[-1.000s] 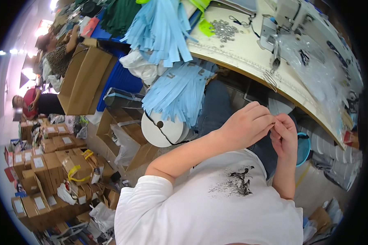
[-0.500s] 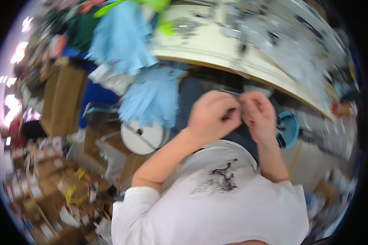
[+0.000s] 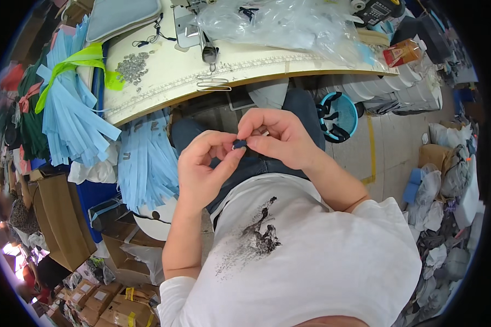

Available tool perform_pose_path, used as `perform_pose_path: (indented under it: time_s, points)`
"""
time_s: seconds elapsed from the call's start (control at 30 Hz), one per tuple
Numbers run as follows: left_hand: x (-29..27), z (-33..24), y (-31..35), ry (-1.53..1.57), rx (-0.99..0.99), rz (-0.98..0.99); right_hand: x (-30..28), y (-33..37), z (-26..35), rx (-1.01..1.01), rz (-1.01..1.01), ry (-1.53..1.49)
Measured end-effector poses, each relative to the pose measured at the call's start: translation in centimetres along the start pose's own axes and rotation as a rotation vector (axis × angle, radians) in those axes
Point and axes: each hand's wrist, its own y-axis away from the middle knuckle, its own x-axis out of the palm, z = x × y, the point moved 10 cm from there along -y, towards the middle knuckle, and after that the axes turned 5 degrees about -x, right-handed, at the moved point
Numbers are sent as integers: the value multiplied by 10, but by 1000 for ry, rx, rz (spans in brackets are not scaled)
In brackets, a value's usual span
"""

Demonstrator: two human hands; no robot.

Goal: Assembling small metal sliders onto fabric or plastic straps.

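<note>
Over my lap, my left hand (image 3: 204,166) and my right hand (image 3: 281,137) meet at the fingertips. Between them is a small dark piece (image 3: 239,144) with a pale spot at its left end; its kind is too small to make out. Left thumb and forefinger pinch the piece from the left. On the other side, the right thumb and fingers are closed on its right end, partly covering it. A white worktable (image 3: 174,76) stands just beyond my hands, with a bent wire rack (image 3: 214,83) at its near edge.
Small clear or metallic bits (image 3: 132,68) lie heaped on the table, left of a large clear plastic bag (image 3: 289,24). Light blue strips (image 3: 147,163) hang at the left. A turquoise basket (image 3: 353,117) stands right of my knees. Cardboard boxes (image 3: 65,220) crowd the left.
The view has turned, so the table and hands appear shifted left. The dark piece, seen earlier at the left hand only, now sits between both hands' fingertips.
</note>
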Motion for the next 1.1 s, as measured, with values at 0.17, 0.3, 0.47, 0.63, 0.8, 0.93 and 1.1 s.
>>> perform_pose_path:
  time_s: [0.17, 0.3, 0.47, 0.63, 0.8, 0.93, 1.1]
  points:
    - [4, -8, -2, -120, 96, 63, 2, -1, 6, -11, 14, 110]
    - [7, -9, 1, 12, 21, 76, -5, -2, 9, -37, -49, 158]
    - [5, 8, 1, 205, -146, 13, -10, -1, 14, -142, -135, 265]
    - [2, 12, 0, 207, -137, -70, -16, 3, 25, -296, -231, 426]
    - [3, 11, -1, 239, -87, -135, 3, 17, 59, -757, -272, 893]
    - [3, 6, -2, 289, -24, -158, 7, 14, 53, -658, -180, 847]
    - [0, 10, 1, 143, 8, -165, -15, -3, 2, -33, -148, 151]
